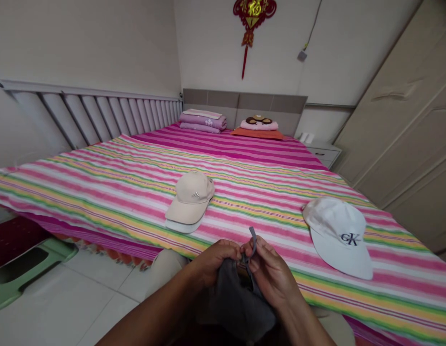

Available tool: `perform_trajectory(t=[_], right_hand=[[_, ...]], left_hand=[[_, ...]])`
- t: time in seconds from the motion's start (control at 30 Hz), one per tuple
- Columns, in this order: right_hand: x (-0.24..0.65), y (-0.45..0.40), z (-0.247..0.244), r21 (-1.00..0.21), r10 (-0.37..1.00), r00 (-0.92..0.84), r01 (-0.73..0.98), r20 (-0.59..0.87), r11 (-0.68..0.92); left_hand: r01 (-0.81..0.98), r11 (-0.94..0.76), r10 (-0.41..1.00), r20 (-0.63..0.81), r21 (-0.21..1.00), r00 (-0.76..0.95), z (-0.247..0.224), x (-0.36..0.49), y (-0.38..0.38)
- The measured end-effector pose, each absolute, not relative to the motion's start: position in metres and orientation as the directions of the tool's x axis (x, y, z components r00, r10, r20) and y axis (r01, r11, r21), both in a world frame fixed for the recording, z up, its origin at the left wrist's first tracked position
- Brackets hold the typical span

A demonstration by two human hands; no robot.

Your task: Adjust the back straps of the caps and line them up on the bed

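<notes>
A dark grey cap hangs between my two hands at the bed's front edge, its back strap upward. My left hand pinches the strap area at the back opening. With closed fingers, my right hand grips the other side of the strap, whose loose end sticks up above the fingers. The buckle is mostly hidden by my fingertips. On the bed, a beige cap lies ahead and to the left, brim toward me. A white cap with dark letters lies to the right.
A striped sheet covers the bed. Folded purple bedding and a pink pile sit by the headboard. A green stool stands at lower left, a white nightstand at back right, beside a wardrobe.
</notes>
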State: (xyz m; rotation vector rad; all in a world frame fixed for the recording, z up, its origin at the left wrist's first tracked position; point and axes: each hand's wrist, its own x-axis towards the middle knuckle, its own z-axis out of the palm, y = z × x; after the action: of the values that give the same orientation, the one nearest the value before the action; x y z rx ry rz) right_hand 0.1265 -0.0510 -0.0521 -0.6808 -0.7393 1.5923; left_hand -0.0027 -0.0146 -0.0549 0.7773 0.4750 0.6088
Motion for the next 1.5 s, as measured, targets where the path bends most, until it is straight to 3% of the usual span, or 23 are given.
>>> perform_trajectory(t=[0.3,1.03,1.33,1.5], right_hand=[[0.131,-0.052,-0.05,-0.841,0.997,0.006,-0.538,-0.076,-0.061],[0.137,-0.05,-0.044,-0.887,0.991,-0.094,-0.445,-0.093,-0.125],[0.134,-0.047,-0.043,-0.912,0.988,-0.083,-0.38,-0.131,-0.153],[0.134,-0.046,-0.045,-0.909,0.987,-0.1,-0.388,-0.126,-0.155]], left_hand=[[-0.262,0.484,0.766,-0.26,0.835,0.587,-0.053,-0.006,-0.015],[-0.231,0.39,0.824,-0.226,0.891,0.52,-0.057,-0.006,-0.015],[-0.28,0.275,0.865,-0.11,0.92,0.489,-0.06,-0.004,-0.016],[-0.256,0.33,0.85,-0.168,0.909,0.499,-0.062,-0.005,-0.016]])
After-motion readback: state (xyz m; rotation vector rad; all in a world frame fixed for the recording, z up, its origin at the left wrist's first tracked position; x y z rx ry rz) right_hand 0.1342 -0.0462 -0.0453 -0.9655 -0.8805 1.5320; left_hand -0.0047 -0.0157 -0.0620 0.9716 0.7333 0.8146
